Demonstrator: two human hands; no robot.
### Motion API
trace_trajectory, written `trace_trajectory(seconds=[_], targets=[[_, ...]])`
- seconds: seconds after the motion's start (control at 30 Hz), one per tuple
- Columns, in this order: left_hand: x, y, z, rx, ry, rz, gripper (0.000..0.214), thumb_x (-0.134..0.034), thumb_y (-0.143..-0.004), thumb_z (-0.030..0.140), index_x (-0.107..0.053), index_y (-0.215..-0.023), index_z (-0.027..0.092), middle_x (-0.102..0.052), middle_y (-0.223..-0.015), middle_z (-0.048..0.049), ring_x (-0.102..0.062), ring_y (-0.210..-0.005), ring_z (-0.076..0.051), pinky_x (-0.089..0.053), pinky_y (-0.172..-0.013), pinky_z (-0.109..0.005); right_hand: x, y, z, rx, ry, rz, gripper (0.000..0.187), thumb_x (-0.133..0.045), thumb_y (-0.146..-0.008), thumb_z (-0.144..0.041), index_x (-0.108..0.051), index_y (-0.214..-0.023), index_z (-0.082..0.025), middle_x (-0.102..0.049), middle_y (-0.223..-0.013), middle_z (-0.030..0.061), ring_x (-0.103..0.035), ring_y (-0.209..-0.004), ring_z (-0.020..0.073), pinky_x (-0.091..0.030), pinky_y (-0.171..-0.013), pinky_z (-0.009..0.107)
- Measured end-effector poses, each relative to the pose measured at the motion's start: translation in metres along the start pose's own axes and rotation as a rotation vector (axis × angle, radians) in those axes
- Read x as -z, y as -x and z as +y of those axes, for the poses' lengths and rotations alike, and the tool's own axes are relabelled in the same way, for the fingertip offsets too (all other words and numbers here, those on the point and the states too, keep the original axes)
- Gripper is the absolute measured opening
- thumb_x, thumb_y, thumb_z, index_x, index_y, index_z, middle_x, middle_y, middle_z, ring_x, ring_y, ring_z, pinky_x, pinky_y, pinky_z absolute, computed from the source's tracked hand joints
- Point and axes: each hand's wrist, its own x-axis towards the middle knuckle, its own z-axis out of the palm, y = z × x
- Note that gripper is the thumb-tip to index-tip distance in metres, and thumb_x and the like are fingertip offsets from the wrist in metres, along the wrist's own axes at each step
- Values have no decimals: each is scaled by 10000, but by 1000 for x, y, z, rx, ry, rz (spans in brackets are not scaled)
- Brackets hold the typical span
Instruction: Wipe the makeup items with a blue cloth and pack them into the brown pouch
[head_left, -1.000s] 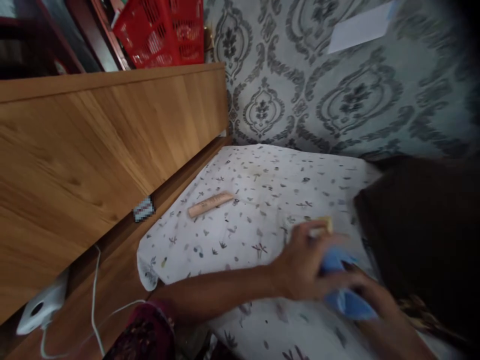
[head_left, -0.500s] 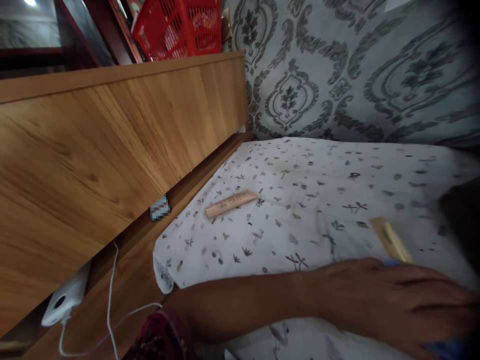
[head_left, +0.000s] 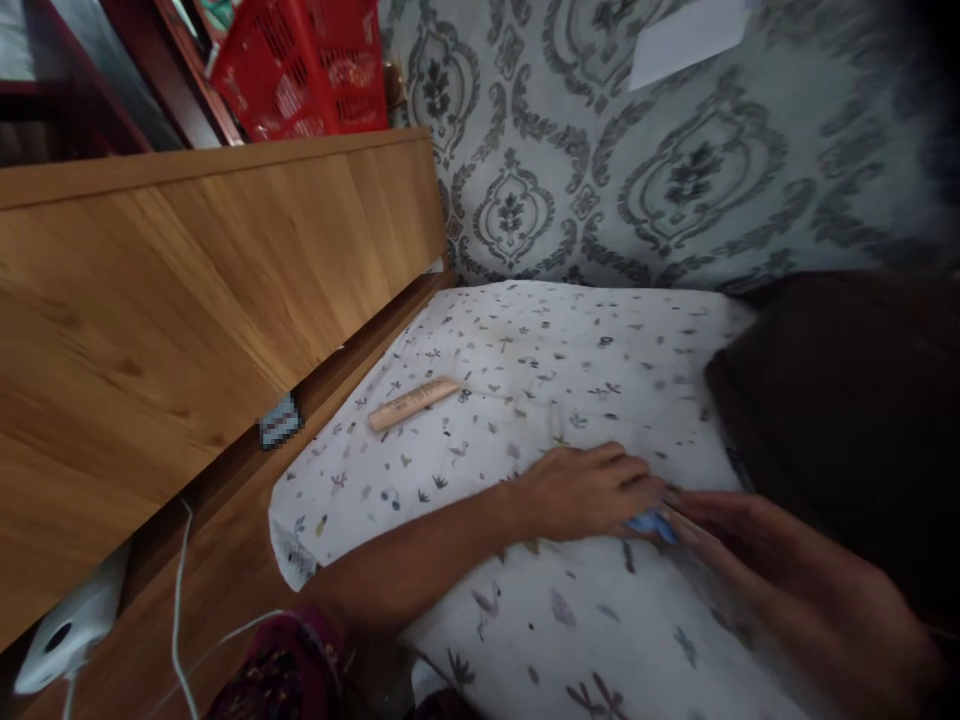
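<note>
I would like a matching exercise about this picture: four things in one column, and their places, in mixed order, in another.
Things
1. tube
2. red basket
3. blue item
4. white sheet

Places
A. at the fingers of the left hand and right hand
B. against the patterned wall
C. on the printed cloth, apart from both hands
D. beyond the top edge of the wooden panel

Right pairs: 1-C, 2-D, 3-A, 4-B

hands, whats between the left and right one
In the head view, a bit of blue material shows between the left hand and the right hand, by their fingertips; most of it is hidden.
</note>
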Motion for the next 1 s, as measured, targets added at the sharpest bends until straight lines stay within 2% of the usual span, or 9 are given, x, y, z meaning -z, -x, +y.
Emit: trace_trajectory(seconds=[0.03,0.07,0.17,0.3,0.43,0.6,0.77,0.87,1.0], targets=[[1,1,-3,16,-6,-21,422,-326,-1039,423,-623,-1159,149,-647,-1036,-106,-576,-1034,-221,-499,-656,-287,2,2,-6,-4,-22,-85,512,-631,-735,-743,-710,-908,-267,-771,-877,103,-738,-754,275,-629,-667,365],[3,2,-6,37,-9,-46,393,-352,-1033,421,-624,-1137,158,-648,-1036,-105,-573,-1034,-224,-495,-648,-291,4,3,-11,-2,-21,-105,502,-626,-766,-709,-700,-956,-250,-768,-920,111,-735,-790,275,-623,-713,383],[8,5,-16,84,-22,-115,292,-486,-991,400,-617,-1119,171,-651,-1054,-91,-571,-1036,-225,-498,-679,-296,7,7,-23,41,12,-64,388,-596,-847,-580,-681,-945,-213,-751,-900,99,-707,-776,249,-594,-734,383],[10,12,-30,200,10,-161,286,-534,-966,406,-627,-1109,177,-663,-1103,-92,-572,-1060,-237,-497,-705,-298,4,10,-29,56,-8,-45,215,-569,-889,-372,-664,-981,-202,-735,-942,78,-688,-799,212,-563,-717,333],[7,18,-41,266,222,-82,257,-498,-977,339,-646,-1136,203,-678,-1116,-75,-595,-1060,-233,-496,-768,-307,6,12,-34,17,-40,-68,150,-572,-870,-250,-656,-985,-202,-713,-935,60,-656,-802,186,-522,-679,287],[9,18,-50,395,738,13,278,-580,-900,423,-714,-1043,225,-713,-983,-42,-646,-907,-201,-490,-810,-288,10,10,-38,-49,-76,-79,172,-558,-882,-247,-646,-1020,-195,-687,-898,38,-616,-783,161,-471,-654,259],[11,15,-50,674,1012,140,336,-612,-840,496,-739,-855,186,-655,-706,-10,-543,-637,-149,-417,-561,-229,9,10,-33,-188,-147,-157,188,-541,-909,-283,-636,-1033,-179,-613,-645,-23,-532,-581,125,-411,-564,232],[10,13,-44,779,1141,242,335,-638,-809,494,-686,-774,164,-561,-602,12,-453,-539,-111,-356,-475,-209,6,12,-33,-207,-189,-204,187,-544,-907,-280,-632,-1036,-177,-599,-630,-33,-531,-563,116,-389,-533,216],[3,10,-36,868,1356,354,300,-624,-827,477,-587,-779,184,-366,-499,80,-280,-412,-74,-241,-374,-199,4,14,-36,-231,-269,-224,190,-570,-895,-301,-634,-1024,-177,-561,-628,-42,-545,-558,107,-393,-511,201]])
